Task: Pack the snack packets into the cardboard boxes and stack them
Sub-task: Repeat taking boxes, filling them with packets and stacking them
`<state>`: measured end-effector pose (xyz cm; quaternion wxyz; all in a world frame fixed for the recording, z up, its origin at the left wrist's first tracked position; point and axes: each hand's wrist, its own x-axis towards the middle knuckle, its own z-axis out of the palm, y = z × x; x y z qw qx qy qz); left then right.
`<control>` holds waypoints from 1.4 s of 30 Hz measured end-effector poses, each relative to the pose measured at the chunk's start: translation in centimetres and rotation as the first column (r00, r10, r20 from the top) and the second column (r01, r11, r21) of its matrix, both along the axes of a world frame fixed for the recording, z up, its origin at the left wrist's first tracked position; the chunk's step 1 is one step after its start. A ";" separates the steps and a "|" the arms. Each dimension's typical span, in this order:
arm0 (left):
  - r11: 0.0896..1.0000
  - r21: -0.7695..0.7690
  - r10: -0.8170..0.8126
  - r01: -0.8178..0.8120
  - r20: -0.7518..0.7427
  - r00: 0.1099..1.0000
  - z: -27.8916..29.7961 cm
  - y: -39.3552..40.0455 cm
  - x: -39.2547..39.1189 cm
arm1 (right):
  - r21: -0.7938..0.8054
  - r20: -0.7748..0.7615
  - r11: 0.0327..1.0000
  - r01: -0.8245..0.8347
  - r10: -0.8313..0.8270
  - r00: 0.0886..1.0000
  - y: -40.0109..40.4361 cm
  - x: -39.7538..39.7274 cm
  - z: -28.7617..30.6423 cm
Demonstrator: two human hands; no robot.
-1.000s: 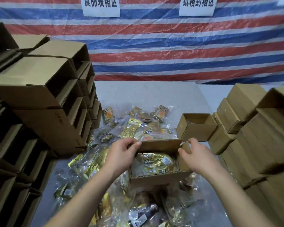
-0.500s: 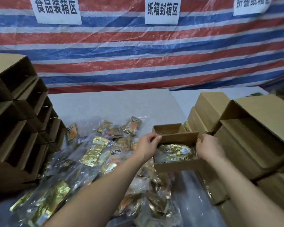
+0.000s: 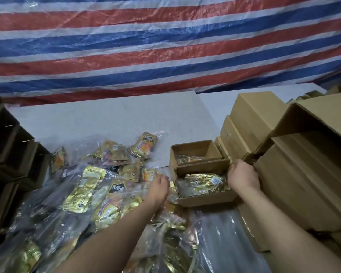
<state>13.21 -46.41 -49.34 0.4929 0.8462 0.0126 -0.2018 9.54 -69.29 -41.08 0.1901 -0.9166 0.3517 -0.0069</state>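
Observation:
An open cardboard box [image 3: 205, 200] with gold snack packets [image 3: 204, 180] inside sits on the table just in front of a second open box [image 3: 193, 149] that also holds a packet. My right hand [image 3: 242, 175] grips the near box's right wall at its far corner. My left hand [image 3: 158, 187] is off the box, fingers loosely down over the heap of gold and clear-wrapped snack packets [image 3: 91, 186] to its left. Whether it holds a packet is hidden.
Stacks of closed cardboard boxes [image 3: 295, 174] stand close on the right, touching the near box's side. Dark stacks of empty open boxes [image 3: 10, 158] line the left. A striped tarp [image 3: 165, 46] hangs behind the grey table [image 3: 106, 119].
The packed box has been set down behind the other open box, near the right stack. My left hand let go of it and moved left to the packet heap. The view swung right.

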 end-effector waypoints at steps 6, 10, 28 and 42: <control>0.508 0.604 -0.706 0.615 -0.118 0.699 -4.2 0.9 -2.0 | -0.008 -0.018 1.000 0.001 -0.001 1.000 -0.2 1.1 -1.4; 0.288 0.728 -0.752 0.622 -0.230 0.617 -3.9 0.9 -1.4 | 0.012 -0.019 1.000 0.018 -0.018 1.000 0.3 1.7 -2.4; 0.296 0.757 -0.813 0.583 -0.121 0.569 -4.4 -0.5 -2.1 | -0.054 -0.079 0.987 -0.151 0.146 0.986 0.4 1.6 -4.6; -0.026 0.867 -0.836 0.497 -0.291 0.465 -5.4 -0.3 -2.3 | -0.004 -0.163 0.768 -0.641 0.631 0.758 4.9 -1.9 -8.1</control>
